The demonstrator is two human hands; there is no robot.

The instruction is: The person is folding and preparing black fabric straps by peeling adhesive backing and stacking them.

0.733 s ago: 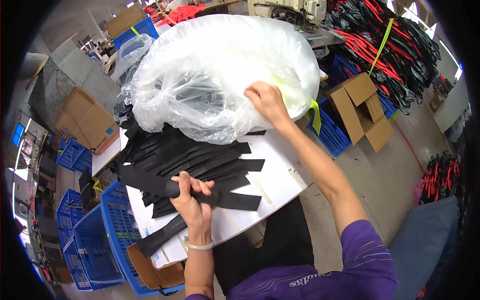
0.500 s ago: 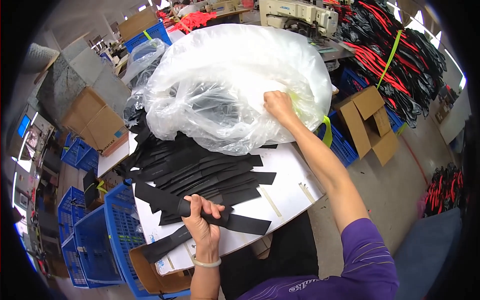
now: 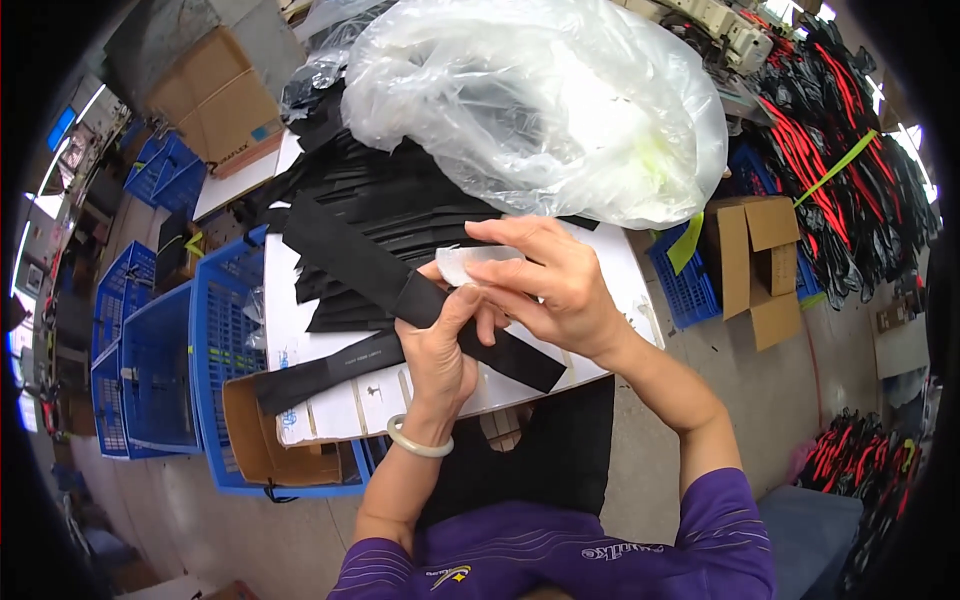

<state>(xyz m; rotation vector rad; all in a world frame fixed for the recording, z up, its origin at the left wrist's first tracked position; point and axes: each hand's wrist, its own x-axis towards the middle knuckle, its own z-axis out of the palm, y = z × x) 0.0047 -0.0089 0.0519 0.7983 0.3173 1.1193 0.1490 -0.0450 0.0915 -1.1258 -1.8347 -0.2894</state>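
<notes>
My left hand [image 3: 440, 345] grips a long black fabric strip [image 3: 350, 260] near its middle, lifted above the white table [image 3: 330, 395]. My right hand [image 3: 545, 280] meets it there and pinches a small clear plastic piece [image 3: 465, 265] against the strip. A pile of more black strips [image 3: 400, 215] lies on the table behind the hands. A big crumpled clear plastic bag [image 3: 540, 100] rests on the far part of the pile.
Blue plastic crates [image 3: 160, 350] stand left of the table, one holding an open cardboard box [image 3: 260, 450]. More cardboard boxes sit at the back left [image 3: 215, 100] and at the right [image 3: 760, 260]. Red and black bundles [image 3: 840, 130] hang at the right, behind a sewing machine [image 3: 715, 25].
My right hand left the plastic bag and came down to the strip. My left hand lifted the strip off the pile. The view has moved closer to the table.
</notes>
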